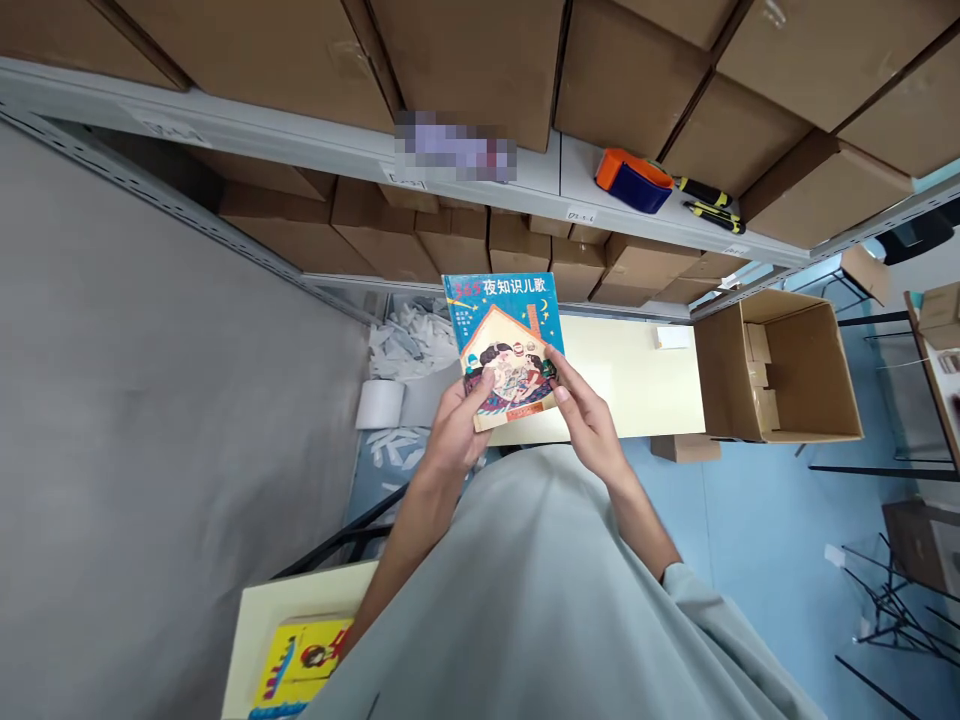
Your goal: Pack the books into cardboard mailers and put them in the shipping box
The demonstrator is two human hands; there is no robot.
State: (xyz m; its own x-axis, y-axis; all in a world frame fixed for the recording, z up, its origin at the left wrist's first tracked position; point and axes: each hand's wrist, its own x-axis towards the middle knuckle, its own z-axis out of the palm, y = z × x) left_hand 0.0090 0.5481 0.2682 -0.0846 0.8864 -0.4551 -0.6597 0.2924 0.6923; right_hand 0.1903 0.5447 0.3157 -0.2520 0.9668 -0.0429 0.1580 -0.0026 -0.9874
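Note:
A children's book (506, 340) with a blue cover, Chinese title and a drawn house is held up in front of me, cover facing me. My left hand (456, 425) is closed on its lower left corner, thumb lying over the front cover and fingers hidden behind. At the lower right edge my right hand (589, 415) also grips the book, its thumb and forefinger at the border. Beneath the book lies a pale yellow table (630, 385), with a small white item (673, 337) near its back edge.
Shelves (300, 160) of cardboard boxes rise ahead, holding an orange-and-blue tape dispenser (634, 181) and black-and-yellow cutters (705, 192). An open carton (810, 370) stands right. A white roll (379, 404) and paper scraps (412, 340) lie left; a yellow book (300, 660) rests lower left.

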